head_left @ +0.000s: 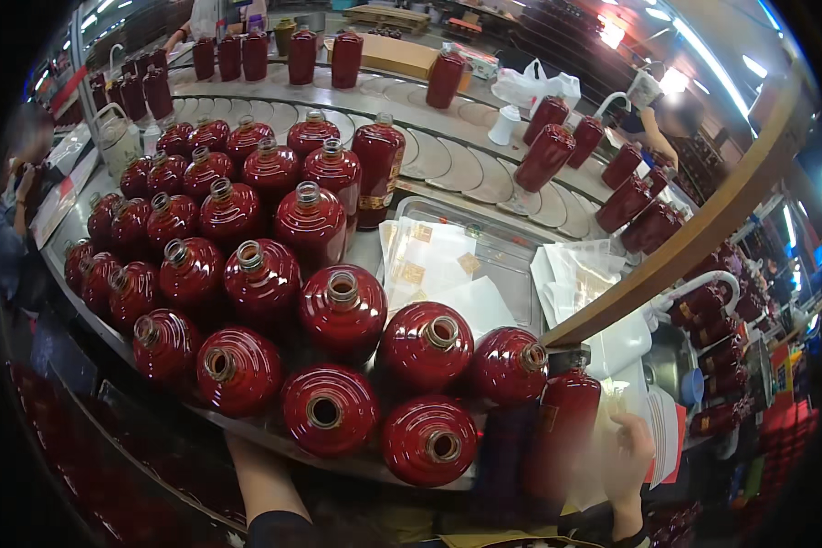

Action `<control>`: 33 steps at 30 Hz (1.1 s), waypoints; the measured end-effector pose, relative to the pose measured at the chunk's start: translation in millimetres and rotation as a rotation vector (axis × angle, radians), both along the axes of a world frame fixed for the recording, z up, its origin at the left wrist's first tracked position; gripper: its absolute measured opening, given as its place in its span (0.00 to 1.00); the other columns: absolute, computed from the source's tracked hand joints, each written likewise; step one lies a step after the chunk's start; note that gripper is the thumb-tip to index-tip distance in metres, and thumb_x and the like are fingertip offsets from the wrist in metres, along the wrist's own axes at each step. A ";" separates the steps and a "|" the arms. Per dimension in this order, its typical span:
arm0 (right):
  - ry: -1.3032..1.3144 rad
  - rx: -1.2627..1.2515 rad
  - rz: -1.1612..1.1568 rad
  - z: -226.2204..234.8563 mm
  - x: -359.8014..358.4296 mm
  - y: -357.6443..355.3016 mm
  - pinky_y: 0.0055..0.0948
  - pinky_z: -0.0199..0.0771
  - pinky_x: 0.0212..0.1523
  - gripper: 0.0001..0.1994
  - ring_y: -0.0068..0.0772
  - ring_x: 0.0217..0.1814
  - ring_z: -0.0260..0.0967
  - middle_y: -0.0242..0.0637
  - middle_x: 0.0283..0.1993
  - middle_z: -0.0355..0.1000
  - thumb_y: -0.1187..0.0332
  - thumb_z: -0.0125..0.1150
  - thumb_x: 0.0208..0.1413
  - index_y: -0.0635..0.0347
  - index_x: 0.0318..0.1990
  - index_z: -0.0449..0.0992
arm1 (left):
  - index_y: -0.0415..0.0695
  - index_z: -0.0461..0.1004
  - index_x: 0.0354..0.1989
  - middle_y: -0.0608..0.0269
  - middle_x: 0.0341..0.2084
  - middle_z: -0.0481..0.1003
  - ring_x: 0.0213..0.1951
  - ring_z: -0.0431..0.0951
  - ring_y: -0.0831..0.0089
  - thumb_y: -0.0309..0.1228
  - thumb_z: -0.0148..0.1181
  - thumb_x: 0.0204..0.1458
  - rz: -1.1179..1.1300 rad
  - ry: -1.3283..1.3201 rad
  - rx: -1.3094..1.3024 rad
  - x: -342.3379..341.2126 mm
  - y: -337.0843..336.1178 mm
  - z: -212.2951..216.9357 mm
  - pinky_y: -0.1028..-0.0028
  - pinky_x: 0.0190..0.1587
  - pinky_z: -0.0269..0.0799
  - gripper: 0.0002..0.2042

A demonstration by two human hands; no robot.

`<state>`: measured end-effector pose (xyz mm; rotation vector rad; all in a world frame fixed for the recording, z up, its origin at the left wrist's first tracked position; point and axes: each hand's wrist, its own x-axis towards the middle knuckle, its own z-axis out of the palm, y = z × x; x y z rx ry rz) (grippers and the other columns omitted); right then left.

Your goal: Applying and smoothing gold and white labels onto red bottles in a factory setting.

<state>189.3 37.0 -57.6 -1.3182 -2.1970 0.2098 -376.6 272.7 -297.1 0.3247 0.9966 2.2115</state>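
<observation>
A dark red glass bottle point(571, 402) with a dark top and a small gold patch on its side stands at the near right of the table. Beside it is my right hand point(630, 452), its fingers partly smeared by motion and reaching toward the bottle's lower side. A pale, see-through sheet point(612, 411) lies between hand and bottle. Of my left arm only the forearm point(265, 484) shows; the hand is hidden past the table's near edge. Rows of open-necked red bottles point(342, 310) fill the table's left and middle, close together.
Label sheets point(429, 260) lie in a clear tray point(511, 274); more sheets point(580, 274) rest to its right. A wooden bar point(685, 233) slants across the right side. Behind, a plated conveyor point(420, 151) carries red bottles. Another person's arm point(653, 137) is at the far right.
</observation>
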 end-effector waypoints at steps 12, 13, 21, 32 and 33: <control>0.069 -0.094 0.029 0.8 -29.0 1.9 0.26 0.59 0.30 0.10 0.23 0.29 0.61 0.34 0.29 0.66 0.81 0.60 0.52 0.66 0.42 0.79 | 0.37 0.78 0.46 0.62 0.36 0.80 0.34 0.80 0.67 0.31 0.63 0.61 -0.004 -0.059 -0.036 -13.8 -23.8 -13.9 0.66 0.38 0.77 0.11; 0.081 -0.101 0.033 0.7 -28.2 0.9 0.26 0.59 0.30 0.10 0.23 0.29 0.61 0.34 0.29 0.66 0.81 0.61 0.52 0.66 0.42 0.79 | 0.37 0.78 0.46 0.62 0.36 0.80 0.34 0.80 0.68 0.31 0.63 0.61 -0.006 -0.062 -0.035 -13.2 -24.2 -12.6 0.66 0.38 0.77 0.11; 0.099 -0.112 0.016 -3.2 -10.1 -8.3 0.26 0.65 0.32 0.11 0.25 0.31 0.64 0.36 0.34 0.69 0.82 0.63 0.51 0.65 0.43 0.78 | 0.37 0.78 0.46 0.62 0.36 0.80 0.34 0.80 0.68 0.31 0.63 0.61 -0.021 -0.067 -0.037 -1.5 -28.0 9.0 0.66 0.38 0.77 0.11; 0.232 -0.141 0.168 -13.0 7.2 -5.7 0.25 0.63 0.32 0.13 0.24 0.30 0.64 0.33 0.34 0.69 0.83 0.65 0.52 0.62 0.45 0.79 | 0.37 0.78 0.47 0.62 0.36 0.80 0.35 0.80 0.68 0.31 0.63 0.61 0.140 -0.160 -0.198 58.4 -178.6 -7.6 0.67 0.39 0.76 0.11; 0.285 -0.130 0.174 -17.2 11.1 -6.6 0.25 0.62 0.32 0.13 0.23 0.30 0.63 0.33 0.34 0.69 0.83 0.64 0.53 0.62 0.46 0.78 | 0.37 0.78 0.47 0.62 0.36 0.80 0.35 0.80 0.68 0.31 0.63 0.61 0.185 -0.200 -0.236 75.1 -215.0 -22.2 0.67 0.39 0.76 0.11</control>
